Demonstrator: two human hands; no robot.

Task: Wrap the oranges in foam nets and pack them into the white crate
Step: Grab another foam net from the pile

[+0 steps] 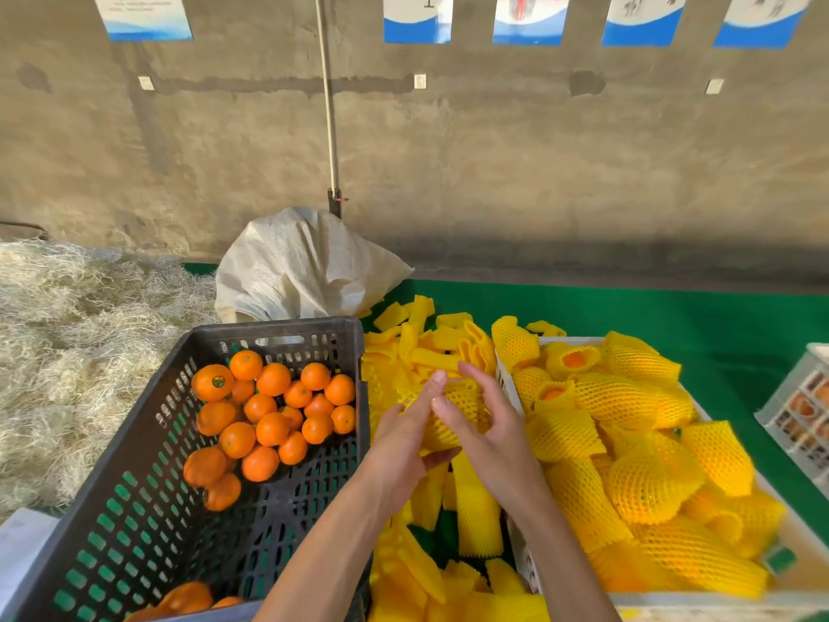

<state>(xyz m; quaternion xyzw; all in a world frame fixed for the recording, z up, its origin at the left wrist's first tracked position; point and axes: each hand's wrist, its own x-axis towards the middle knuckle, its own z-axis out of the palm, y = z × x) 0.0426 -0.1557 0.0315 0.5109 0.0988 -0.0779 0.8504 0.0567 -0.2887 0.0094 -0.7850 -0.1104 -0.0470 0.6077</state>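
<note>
A dark slatted crate (134,487) is seen at the lower left; bare oranges (273,410) are heaped in its far half, with a few more at its near edge. Just to the right of the dark crate, beyond a strip of loose nets, the white crate (507,379) is set, and it is filled with oranges wrapped in yellow foam nets (628,442); orange skin is exposed at the open ends of two of them. A further pale crate (803,410) is partly seen well to the right of the dark crate, at the frame edge.

Between the dark crate and the white one, a netted orange (453,417) is held by both hands above the loose nets. The left hand (406,437) is placed under and against its left side, with the fingers nearly straight and pointing up and away. The right hand (489,428) is laid on its right side, the fingers spread and only lightly bent over the net. Whether the fruit is fully covered cannot be told, as it is hidden by the hands.

Loose empty nets (430,343) are scattered on the green surface (673,316) right of the dark crate, both beyond the hands and below the forearms. A white woven sack (305,267) is slumped just behind the dark crate, against the grey wall. Pale straw (80,334) is piled to the left of the dark crate.
</note>
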